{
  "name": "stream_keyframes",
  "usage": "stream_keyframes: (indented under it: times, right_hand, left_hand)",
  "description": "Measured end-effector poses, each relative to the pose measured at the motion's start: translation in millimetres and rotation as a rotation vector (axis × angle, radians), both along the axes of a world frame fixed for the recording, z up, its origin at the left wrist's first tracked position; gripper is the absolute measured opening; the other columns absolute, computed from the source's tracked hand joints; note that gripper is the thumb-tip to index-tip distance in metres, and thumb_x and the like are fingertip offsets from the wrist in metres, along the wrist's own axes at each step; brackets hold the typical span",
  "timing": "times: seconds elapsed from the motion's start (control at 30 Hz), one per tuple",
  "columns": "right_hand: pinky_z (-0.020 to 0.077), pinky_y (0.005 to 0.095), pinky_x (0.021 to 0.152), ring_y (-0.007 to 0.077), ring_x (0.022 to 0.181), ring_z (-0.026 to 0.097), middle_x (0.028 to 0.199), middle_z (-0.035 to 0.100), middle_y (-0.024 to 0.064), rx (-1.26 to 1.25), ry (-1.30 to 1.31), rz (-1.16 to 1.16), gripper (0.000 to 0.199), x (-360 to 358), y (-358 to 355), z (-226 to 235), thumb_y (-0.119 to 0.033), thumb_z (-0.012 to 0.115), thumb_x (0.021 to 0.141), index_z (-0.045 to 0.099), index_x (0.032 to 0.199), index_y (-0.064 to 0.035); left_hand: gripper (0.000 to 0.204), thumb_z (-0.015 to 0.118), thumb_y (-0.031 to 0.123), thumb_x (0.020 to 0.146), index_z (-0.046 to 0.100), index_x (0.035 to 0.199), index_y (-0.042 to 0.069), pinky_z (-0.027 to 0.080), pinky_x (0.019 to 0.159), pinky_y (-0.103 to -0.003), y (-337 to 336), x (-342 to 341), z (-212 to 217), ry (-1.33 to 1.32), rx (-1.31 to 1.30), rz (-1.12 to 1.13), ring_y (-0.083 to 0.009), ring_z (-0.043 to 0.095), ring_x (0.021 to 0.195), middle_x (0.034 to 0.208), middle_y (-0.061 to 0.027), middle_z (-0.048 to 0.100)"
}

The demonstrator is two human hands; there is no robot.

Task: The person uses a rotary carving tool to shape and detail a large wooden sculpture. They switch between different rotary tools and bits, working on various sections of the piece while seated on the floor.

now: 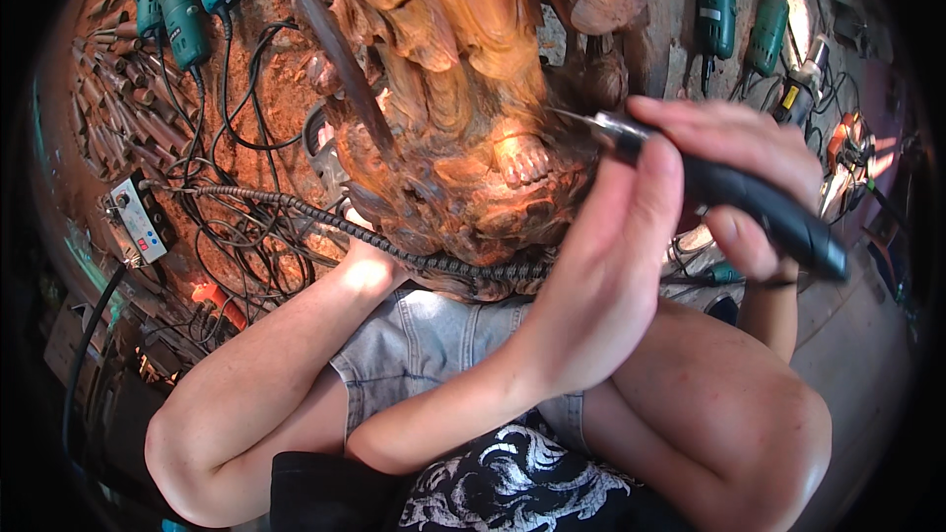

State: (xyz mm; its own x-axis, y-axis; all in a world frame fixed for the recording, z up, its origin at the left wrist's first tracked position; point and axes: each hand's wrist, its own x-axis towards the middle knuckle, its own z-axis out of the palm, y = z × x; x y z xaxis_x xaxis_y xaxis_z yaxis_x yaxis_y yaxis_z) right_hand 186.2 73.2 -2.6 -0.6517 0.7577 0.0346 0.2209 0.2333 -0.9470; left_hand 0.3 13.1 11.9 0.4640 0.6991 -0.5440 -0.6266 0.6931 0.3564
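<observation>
We grip the black rotary carving handpiece (734,199) with both hands: our right hand (754,172) wraps its barrel from above, and our left hand (616,266) closes on it from below, thumb pressed near the metal collar. Just beyond our fingers, the fine bit touches the reddish wooden sculpture (463,118) beside a carved foot (524,162). A ribbed flexible shaft (325,219) lies below the sculpture, past our left wrist.

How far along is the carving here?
Done: the wooden figure already has robe folds and a carved foot. In hand: both hands, left and right, steady a rotary tool, tip near the foot. Left: the rough base.
</observation>
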Motion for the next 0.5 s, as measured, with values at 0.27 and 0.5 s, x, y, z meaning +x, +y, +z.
stream_keyframes:
  times: [0.27,0.5]
  right_hand:
    - [0.0594,0.0489,0.082,0.0431,0.09,0.076,0.118,0.069,0.0412,0.14,-0.491,0.003,0.071,25,-37,152,-0.051,0.066,0.096,0.063,0.127,0.0134]
    - [0.0541,0.05,0.098,0.0438,0.108,0.072,0.126,0.066,0.0405,0.082,-0.405,-0.502,0.067,-53,-116,121,-0.043,0.068,0.096,0.06,0.132,0.013]
  left_hand:
    - [0.038,0.037,0.03,0.118,0.048,0.135,-0.002,0.039,0.11,-0.033,-17,22,56,-0.495,0.017,-0.092,-0.0139,0.051,0.125,0.133,-0.0089,0.056]
    - [0.051,0.041,0.026,0.116,0.037,0.157,-0.003,0.033,0.123,-0.039,-13,-35,56,-0.237,0.117,-0.371,-0.0221,0.046,0.147,0.156,-0.0168,0.051]
